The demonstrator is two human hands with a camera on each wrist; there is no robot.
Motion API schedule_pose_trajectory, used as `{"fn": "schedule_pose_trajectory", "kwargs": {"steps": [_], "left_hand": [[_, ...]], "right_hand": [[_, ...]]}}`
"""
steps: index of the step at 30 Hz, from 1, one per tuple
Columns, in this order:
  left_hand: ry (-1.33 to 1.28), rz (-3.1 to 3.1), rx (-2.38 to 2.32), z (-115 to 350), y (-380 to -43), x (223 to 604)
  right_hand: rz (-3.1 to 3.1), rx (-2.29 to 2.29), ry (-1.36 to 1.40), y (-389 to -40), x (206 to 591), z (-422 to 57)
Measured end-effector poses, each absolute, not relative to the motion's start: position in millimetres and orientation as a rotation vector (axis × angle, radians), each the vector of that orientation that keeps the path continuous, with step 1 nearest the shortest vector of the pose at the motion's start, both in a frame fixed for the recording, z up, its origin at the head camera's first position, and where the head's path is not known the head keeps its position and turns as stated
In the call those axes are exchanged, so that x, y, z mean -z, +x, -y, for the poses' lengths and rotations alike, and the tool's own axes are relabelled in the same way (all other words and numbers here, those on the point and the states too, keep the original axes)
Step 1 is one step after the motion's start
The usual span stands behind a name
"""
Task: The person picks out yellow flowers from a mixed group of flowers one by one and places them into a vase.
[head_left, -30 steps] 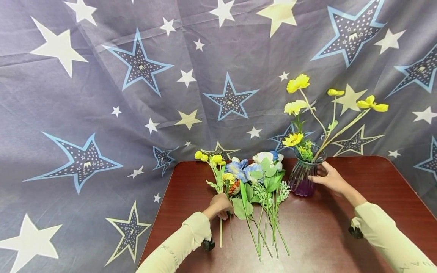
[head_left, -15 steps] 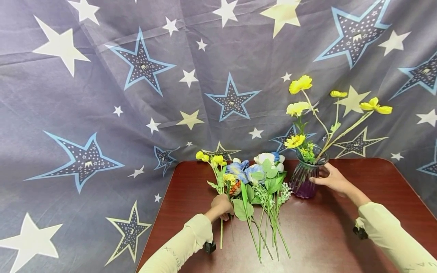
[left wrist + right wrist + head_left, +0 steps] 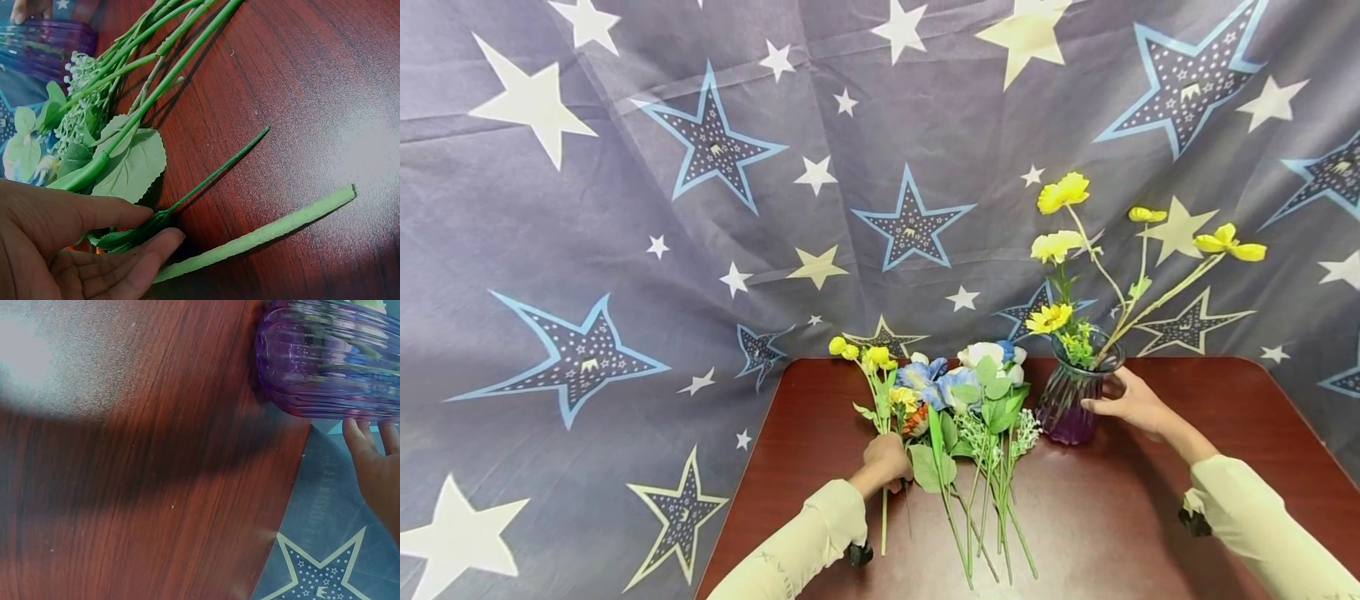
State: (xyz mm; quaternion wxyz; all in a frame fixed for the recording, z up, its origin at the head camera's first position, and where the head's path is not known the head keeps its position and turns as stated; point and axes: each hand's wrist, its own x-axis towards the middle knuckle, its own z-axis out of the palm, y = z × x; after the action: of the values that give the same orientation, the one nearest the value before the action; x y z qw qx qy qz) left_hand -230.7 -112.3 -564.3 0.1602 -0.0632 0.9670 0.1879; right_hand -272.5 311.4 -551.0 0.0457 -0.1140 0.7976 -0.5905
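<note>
My left hand [image 3: 886, 461] is at the left side of the flower pile. In the left wrist view its thumb and forefinger pinch a thin dark green flower stem [image 3: 220, 167] at its leafy part; the bloom is hidden by the hand. Beside it a thicker pale green stem [image 3: 269, 234] runs out from under the hand, below yellow blooms [image 3: 877, 358]. My right hand [image 3: 1138, 406] holds the side of a ribbed glass vase [image 3: 1070, 421] with a purple base, thumb in front and fingers behind. Yellow flowers [image 3: 1063, 193] stand in the vase, which is upright on the table.
Blue iris-like blooms [image 3: 923, 381], white blooms [image 3: 981, 354], small white sprigs [image 3: 1026, 433] and several green stems [image 3: 1003, 533] lie mid-table. The reddish-brown table [image 3: 1097, 533] meets a grey star-patterned cloth [image 3: 685, 250] at its back edge.
The head view has shifted slightly, so the table and flowers appear a little lower. Both hands keep their places on the stem and the vase.
</note>
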Motion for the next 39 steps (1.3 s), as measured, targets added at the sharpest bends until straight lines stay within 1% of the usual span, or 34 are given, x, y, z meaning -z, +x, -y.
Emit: {"fn": "schedule_pose_trajectory", "kwargs": {"steps": [7,11,14,19,27,39], "left_hand": [[-0.188,-2.77,-0.547,115,-222,565],[-0.193,-2.744,-0.567,117,-224,565],[-0.22,-2.69,-0.671,120,-226,563],[-0.263,-2.572,-0.857,127,-230,552],[-0.311,-2.482,-0.96,135,-239,537],[-0.344,-2.392,-1.038,141,-251,514]], "right_hand": [[-2.424,1.814,-0.336,-263,557,-308],[-2.437,1.8,-0.33,-263,556,-308],[-2.464,1.776,-0.322,-263,555,-309],[-2.479,1.769,-0.303,-266,553,-310],[-2.466,1.807,-0.316,-269,552,-309],[-2.514,1.743,-0.309,-272,550,-310]]}}
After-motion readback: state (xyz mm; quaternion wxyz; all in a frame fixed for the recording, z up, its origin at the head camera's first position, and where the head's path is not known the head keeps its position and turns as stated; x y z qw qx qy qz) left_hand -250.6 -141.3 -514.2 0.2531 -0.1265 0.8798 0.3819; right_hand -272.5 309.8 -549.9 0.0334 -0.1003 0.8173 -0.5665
